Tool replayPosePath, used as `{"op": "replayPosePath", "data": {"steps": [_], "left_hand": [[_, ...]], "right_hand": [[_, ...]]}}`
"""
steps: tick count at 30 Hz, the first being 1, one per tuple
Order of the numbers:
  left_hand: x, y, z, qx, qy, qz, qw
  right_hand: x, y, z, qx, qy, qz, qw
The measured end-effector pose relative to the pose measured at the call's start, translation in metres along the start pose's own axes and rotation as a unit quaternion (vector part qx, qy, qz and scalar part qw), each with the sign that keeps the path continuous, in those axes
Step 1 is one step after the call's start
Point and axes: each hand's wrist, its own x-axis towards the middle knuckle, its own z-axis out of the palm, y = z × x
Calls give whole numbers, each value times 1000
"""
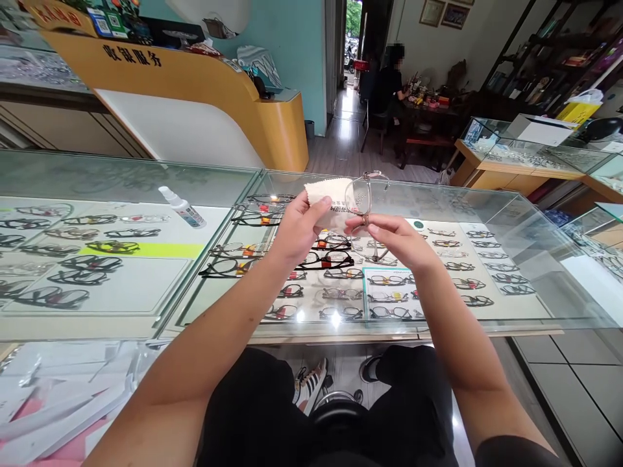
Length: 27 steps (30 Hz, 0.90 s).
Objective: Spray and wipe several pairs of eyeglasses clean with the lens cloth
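My left hand [304,224] is closed on a cream lens cloth [327,189] with zigzag edges and dark printing. Beside it, my right hand [402,240] pinches a pair of thin-rimmed eyeglasses [366,219] near the middle of the frame. The glasses are turned on end, one lens above the fingers and one below, with a temple arm at the top. The cloth lies against or just behind the upper lens; which of the two, I cannot tell. Both hands are above the glass display case. A white spray bottle [183,207] lies or stands on the glass to the left.
Many eyeglasses [342,294] fill the glass display case [525,311] below my hands. Plastic sleeves and papers [63,395] lie at the lower left. A yellow counter [282,130] stands ahead. A person [387,84] sits at a table farther back.
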Motion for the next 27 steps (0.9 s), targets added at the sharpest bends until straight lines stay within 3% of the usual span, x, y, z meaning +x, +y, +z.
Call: {"op": "replayPosePath", "data": {"steps": [7, 11, 14, 17, 21, 27], "left_hand": [[0, -7, -4, 52, -10, 31, 998], [-3, -5, -8, 103, -73, 49, 991], [-2, -1, -8, 73, -110, 28, 991], [2, 1, -8, 44, -88, 2, 995], [5, -1, -10, 66, -48, 13, 997], [0, 2, -7, 82, -101, 47, 990]], "right_hand": [[7, 11, 18, 39, 47, 24, 998], [8, 16, 22, 33, 53, 30, 998], [9, 20, 21, 41, 66, 28, 997], [10, 24, 20, 53, 78, 31, 995], [9, 23, 21, 57, 48, 31, 997], [9, 23, 24, 57, 33, 34, 997]]}}
